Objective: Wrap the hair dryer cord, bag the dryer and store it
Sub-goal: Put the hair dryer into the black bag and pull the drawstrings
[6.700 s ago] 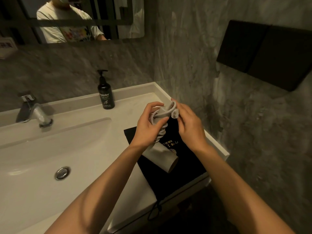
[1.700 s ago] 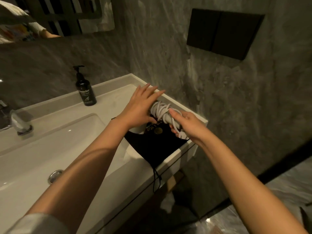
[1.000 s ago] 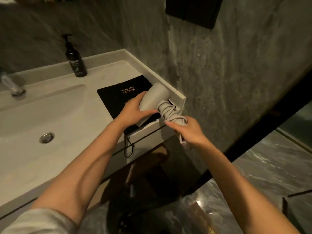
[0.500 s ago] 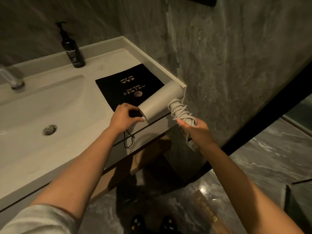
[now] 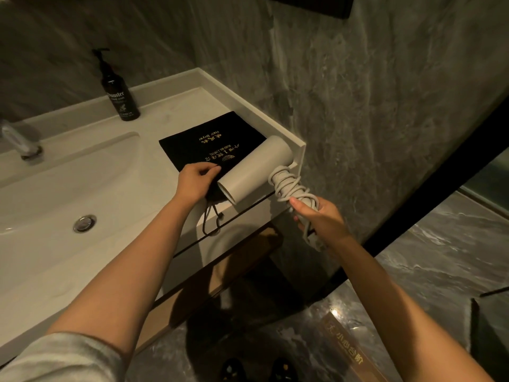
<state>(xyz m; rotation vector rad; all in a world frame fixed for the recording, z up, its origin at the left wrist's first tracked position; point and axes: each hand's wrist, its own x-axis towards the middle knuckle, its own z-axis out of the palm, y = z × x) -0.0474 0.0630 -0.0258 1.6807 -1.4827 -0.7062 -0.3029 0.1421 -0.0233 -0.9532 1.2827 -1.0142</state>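
A pale grey hair dryer (image 5: pixel 254 169) hangs in the air over the counter's right front corner, nozzle pointing toward me and left. Its cord (image 5: pixel 287 184) is wound in loops around the handle. My right hand (image 5: pixel 321 220) grips that wrapped handle from below. A black drawstring bag (image 5: pixel 212 140) with gold lettering lies flat on the counter. My left hand (image 5: pixel 194 181) pinches the bag's near edge at its mouth, right beside the nozzle. The bag's drawstrings (image 5: pixel 210 220) dangle over the counter front.
A white sink counter (image 5: pixel 176 106) with a basin and drain (image 5: pixel 84 223) lies to the left. A dark pump bottle (image 5: pixel 119 91) stands at the back, a faucet (image 5: pixel 20 142) at far left. A grey stone wall (image 5: pixel 385 106) is close on the right. Below is a dark glossy floor.
My left hand has let go of the dryer barrel and taken hold of the bag's near edge. My right hand keeps holding the wrapped handle, with the dryer off the counter.
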